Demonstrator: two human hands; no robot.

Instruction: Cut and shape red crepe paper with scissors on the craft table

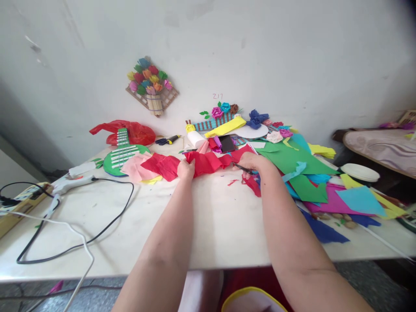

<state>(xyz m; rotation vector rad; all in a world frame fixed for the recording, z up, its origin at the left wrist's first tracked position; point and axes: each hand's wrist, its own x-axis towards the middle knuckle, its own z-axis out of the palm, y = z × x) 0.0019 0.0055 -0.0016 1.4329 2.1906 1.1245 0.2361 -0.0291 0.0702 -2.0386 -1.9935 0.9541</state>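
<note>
A long, creased strip of red crepe paper (pixel 204 164) runs across the middle of the table. My left hand (pixel 186 168) is closed on it, pinching its near edge. My right hand (pixel 249 163) is closed around a pair of scissors (pixel 243 168), whose dark blades point left at the red paper; the handles are mostly hidden by my fingers. Small red scraps (pixel 232 182) lie below the blades, and a larger red piece (pixel 252 185) hangs beside my right wrist. Pale pink paper (pixel 138 168) sits under the left end of the strip.
A glue gun (pixel 72 185) with a looping black cord lies left, near a power strip (pixel 27 199). Behind it is a green paper guitar shape (pixel 118 158). Green sheets (pixel 299 160) and other coloured papers pile up right. Pliers (pixel 168 140) lie at the back.
</note>
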